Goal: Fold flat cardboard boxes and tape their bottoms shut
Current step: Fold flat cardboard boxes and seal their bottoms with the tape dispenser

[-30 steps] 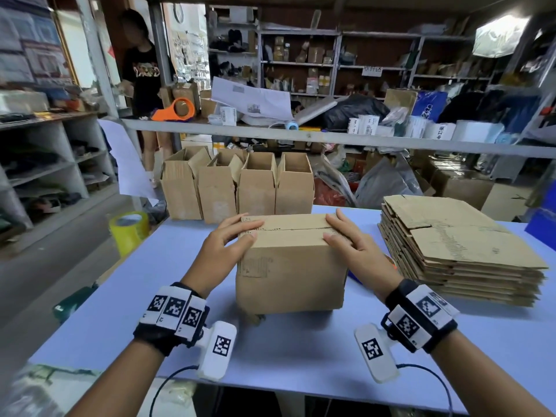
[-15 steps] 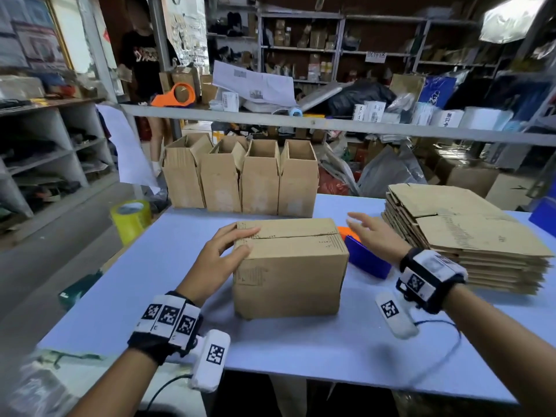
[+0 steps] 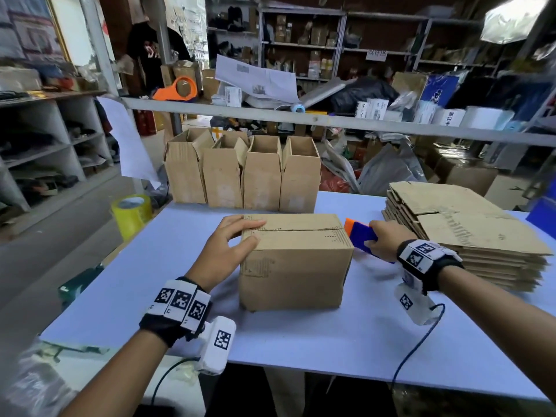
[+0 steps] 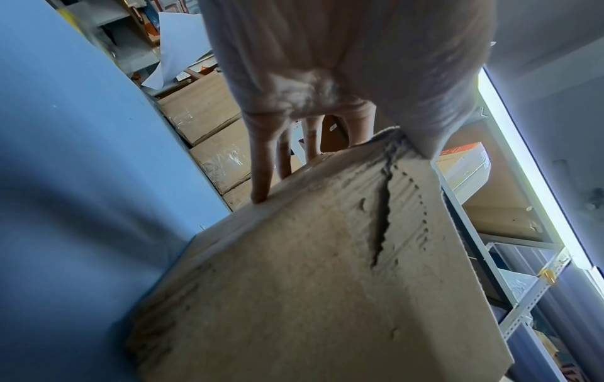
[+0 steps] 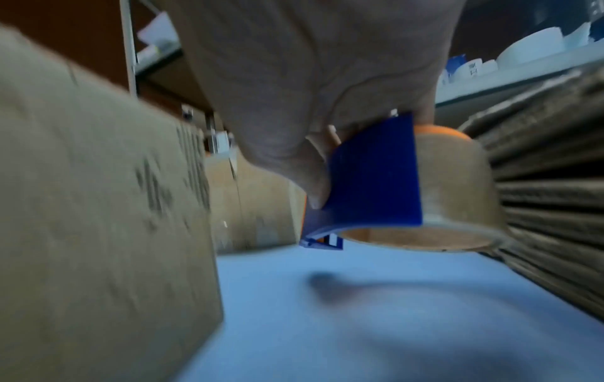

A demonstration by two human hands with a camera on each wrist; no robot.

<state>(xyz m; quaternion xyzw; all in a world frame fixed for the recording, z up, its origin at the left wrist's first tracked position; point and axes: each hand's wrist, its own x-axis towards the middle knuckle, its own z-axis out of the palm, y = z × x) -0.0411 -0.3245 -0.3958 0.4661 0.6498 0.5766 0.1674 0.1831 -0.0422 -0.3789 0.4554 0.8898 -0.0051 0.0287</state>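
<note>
Since half a second ago my right hand (image 3: 383,240) has dropped from hovering over the blue and orange tape dispenser (image 3: 359,237) to grasping it, fingers curled round its blue body; from the right wrist view the brown roll of packing tape (image 5: 457,196) hangs in it just above the pale blue table top (image 3: 301,341), its shadow beneath. My left hand (image 3: 224,251) has stayed on the folded brown cardboard box (image 3: 296,263), fingers straight and pressing the closed flaps on its top at the left end, thumb against the near face. That box stands on the table in front of me, seam between the flaps running left to right and bare of tape as far as I can see. I see the dispenser just beside the box's right end, between it and the stack of flat brown cardboard blanks (image 3: 463,233) on the table's right side. Four open-topped brown cardboard boxes (image 3: 240,173) stand in a row at the far edge, touching one another. A yellow tape roll (image 3: 131,213) sits off the table's left side
</note>
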